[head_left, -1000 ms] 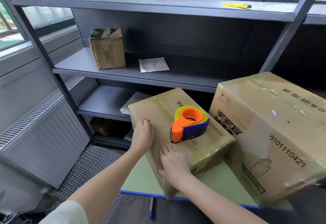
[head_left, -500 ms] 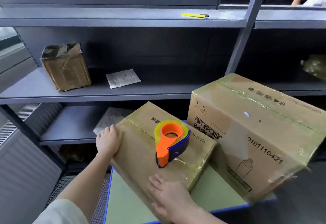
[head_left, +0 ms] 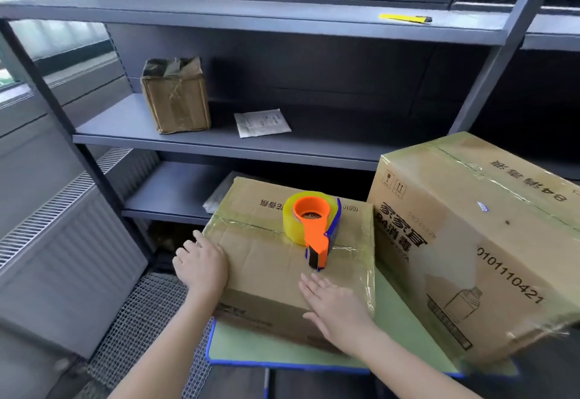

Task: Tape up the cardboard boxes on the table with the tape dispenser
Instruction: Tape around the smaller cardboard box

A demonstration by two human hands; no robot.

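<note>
A small cardboard box [head_left: 270, 260] lies on the green table [head_left: 251, 348], with clear tape along its top seam. An orange and blue tape dispenser [head_left: 312, 230] with a yellowish tape roll rests on top of it, untouched. My left hand [head_left: 202, 265] lies flat on the box's left top edge, fingers straight. Flat on the near right corner of that box rests my right hand [head_left: 335, 307]. A larger taped cardboard box [head_left: 477, 241] stands to the right, touching the small one.
Dark metal shelving [head_left: 282, 144] rises behind the table. One shelf holds a small worn carton [head_left: 175, 97] and a paper sheet [head_left: 262, 122]. A yellow utility knife [head_left: 405, 18] lies on the upper shelf. A radiator [head_left: 62, 235] and floor grating are at left.
The small box has turned on the table so its near side squares up toward me. Both hands stayed flat on it. The dispenser rode along on top.
</note>
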